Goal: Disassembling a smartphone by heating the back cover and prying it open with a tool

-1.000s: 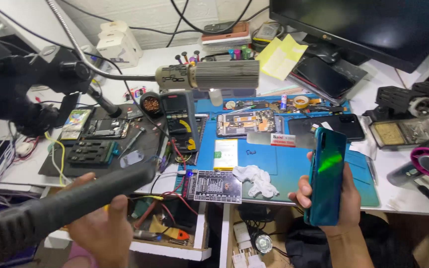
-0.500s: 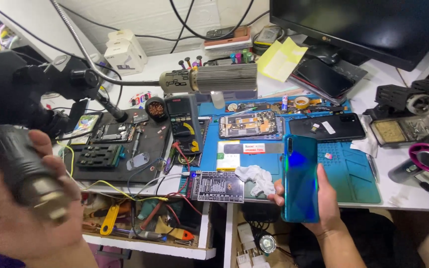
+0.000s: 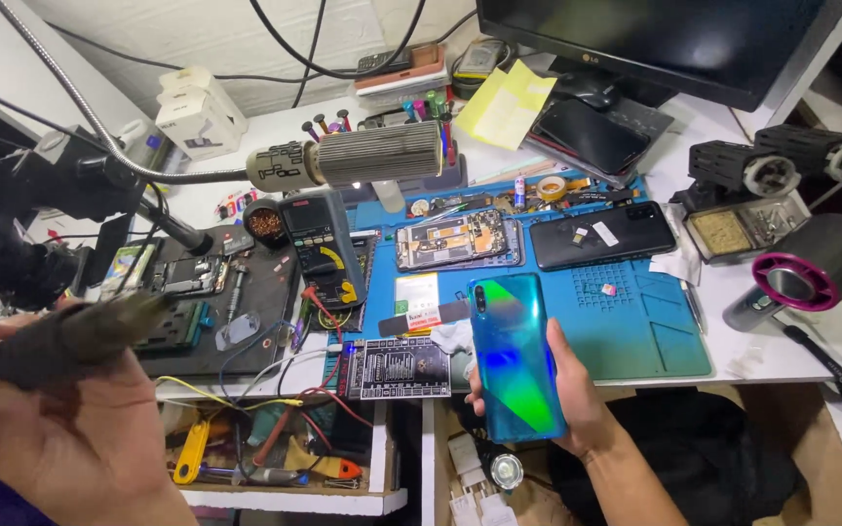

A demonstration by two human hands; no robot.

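Head view: right hand (image 3: pixel 562 394) has its fingers clamped on the phone's (image 3: pixel 516 356) edges above the desk (image 3: pixel 782 356); its glossy back looks slippery, fragile. Left hand (image 3: pixel 80 438) grips a dark tool handle (image 3: pixel 60 341).

A slim smartphone (image 3: pixel 516 356) with a glossy blue-to-green gradient back stands upright, camera strip at 11 o'clock, over the workbench's front edge. At 9 o'clock, a dark, blurred handheld tool (image 3: pixel 60 341) lies tilted, tip pointing toward 2 o'clock.
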